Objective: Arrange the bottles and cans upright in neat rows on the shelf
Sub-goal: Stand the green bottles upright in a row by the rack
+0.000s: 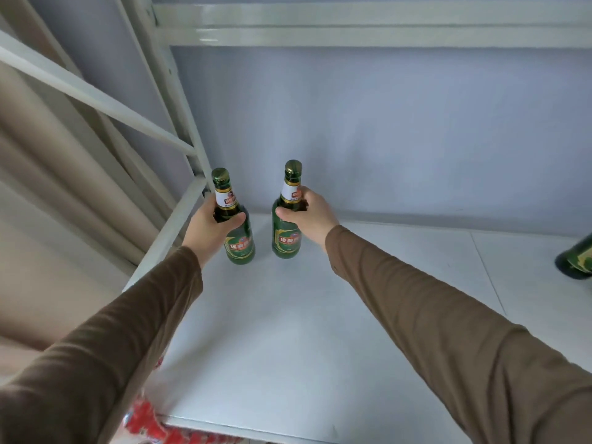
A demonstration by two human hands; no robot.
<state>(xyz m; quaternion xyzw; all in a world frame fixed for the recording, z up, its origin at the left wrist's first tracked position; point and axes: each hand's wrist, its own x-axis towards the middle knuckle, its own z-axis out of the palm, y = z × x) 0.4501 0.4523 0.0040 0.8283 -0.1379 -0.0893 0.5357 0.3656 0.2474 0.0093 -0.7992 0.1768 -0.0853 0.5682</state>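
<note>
Standing upright at the far left corner of the white shelf point(320, 315) are two green glass bottles, side by side and a little apart, each with a gold-trimmed neck label and a red-and-gold body label. The left bottle point(238, 232) sits just beside the shelf's white corner post point(179, 100); the right bottle point(286, 229) stands to its right, nearer the pale back wall point(384, 129).

The left hand point(213, 224) grips the left bottle at its shoulder, fingers curled round the glass below the neck label and the thumb wrapped across the near side. The right hand point(307, 213) grips the right bottle at the same height, thumb lying across the near face of the glass and fingers closed round the far side. Both arms reach in from the near edge in brown sleeves point(448, 331).

Both bottle bases appear to rest on the shelf surface, though from this angle it is hard to be sure they are fully down.

At the far right edge of the view, another dark green bottle point(576, 261) is only partly in frame, tilted or lying on the shelf, well apart from the pair. Below the near left edge of the shelf, red packaging point(150, 421) shows, too blurred to identify. A beige curtain point(48, 193) hangs to the left of the frame.
</note>
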